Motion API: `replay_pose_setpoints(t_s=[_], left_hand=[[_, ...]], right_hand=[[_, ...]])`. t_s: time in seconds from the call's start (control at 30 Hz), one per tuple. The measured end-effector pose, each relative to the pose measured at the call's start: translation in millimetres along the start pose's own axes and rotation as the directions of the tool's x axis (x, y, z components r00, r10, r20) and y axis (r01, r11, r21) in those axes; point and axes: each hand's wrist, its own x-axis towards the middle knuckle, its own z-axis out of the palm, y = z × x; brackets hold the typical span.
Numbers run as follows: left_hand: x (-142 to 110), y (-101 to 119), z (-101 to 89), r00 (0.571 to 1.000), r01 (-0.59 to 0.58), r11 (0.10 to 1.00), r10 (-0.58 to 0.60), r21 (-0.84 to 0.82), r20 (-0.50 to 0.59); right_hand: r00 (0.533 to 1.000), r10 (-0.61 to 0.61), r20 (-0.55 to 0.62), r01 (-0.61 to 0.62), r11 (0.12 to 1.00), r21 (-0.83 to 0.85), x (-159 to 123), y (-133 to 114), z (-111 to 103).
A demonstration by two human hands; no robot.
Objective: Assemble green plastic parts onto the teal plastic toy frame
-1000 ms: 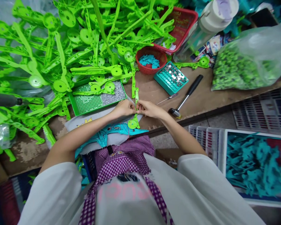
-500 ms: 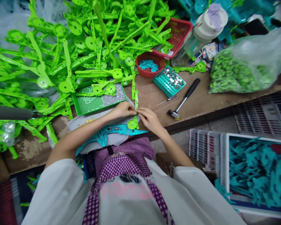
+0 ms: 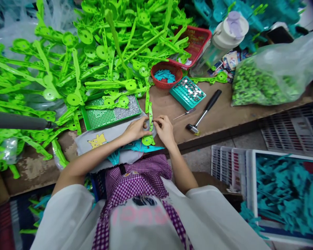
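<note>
A long lime-green plastic part (image 3: 150,115) with a round disc at its near end stands between my two hands. My left hand (image 3: 137,130) grips it from the left, the thumb near the disc and the fingers bent further up. On its other side my right hand (image 3: 164,131) has bent fingertips pressed to the edge; whatever is under them is hidden. Below the disc lies a turquoise plastic part (image 3: 152,148), on a grey cloth (image 3: 85,141) with a yellow cartoon figure.
Lime-green parts (image 3: 54,69) heap up at the left. A green tray (image 3: 87,119) holds small metal pieces. Beyond my right hand are a screwdriver-like tool (image 3: 184,114), a hammer (image 3: 211,101), a turquoise box (image 3: 181,100), a red bowl (image 3: 156,83) and a bag of green pieces (image 3: 261,81).
My hands, whose fingertips met over the green part, have drawn apart to its two sides. The left thumb has come down towards the disc, and more of the cloth shows.
</note>
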Motion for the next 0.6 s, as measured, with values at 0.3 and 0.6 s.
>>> replay_pose_setpoints(t_s=[0.3,0.6], left_hand=[[10.8,-5.6,-0.6,0.996,-0.084,0.994,0.087,-0.076,0.026],[20.2,-7.4,-6.7,0.996,-0.006,0.978,0.024,-0.211,0.081]], right_hand=[[0.956,0.054,0.289,-0.036,0.997,-0.065,44.2,-15.1,-19.4],[0.911,0.096,0.402,-0.146,0.985,0.095,68.1,-6.5,-19.2]])
